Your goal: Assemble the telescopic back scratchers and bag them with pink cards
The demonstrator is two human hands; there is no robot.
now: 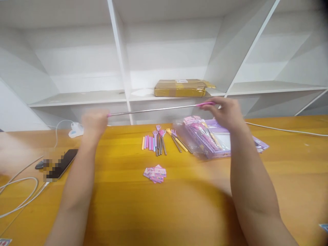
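Observation:
Stretched nearly level between my hands is a telescopic back scratcher point(159, 109), its thin metal rod drawn out long. My left hand point(94, 123), blurred, is closed in a fist round its pink left end. The fingers of my right hand point(224, 109) pinch the pink piece at the other end. On the table below lie several more back scratchers point(160, 141) with small hand-shaped heads and dark rods. Beside them is a row of coloured handle tubes point(149, 142) in yellow, pink, purple and blue. Nearer me sits a small pile of printed pink cards point(155, 173).
Right of the scratchers, a purple box point(217, 154) holds clear plastic packets point(205, 135). A taped cardboard box point(180, 88) rests on the white shelf point(97, 96). At left are a phone point(68, 160), a white charger point(76, 130) and cables point(36, 181).

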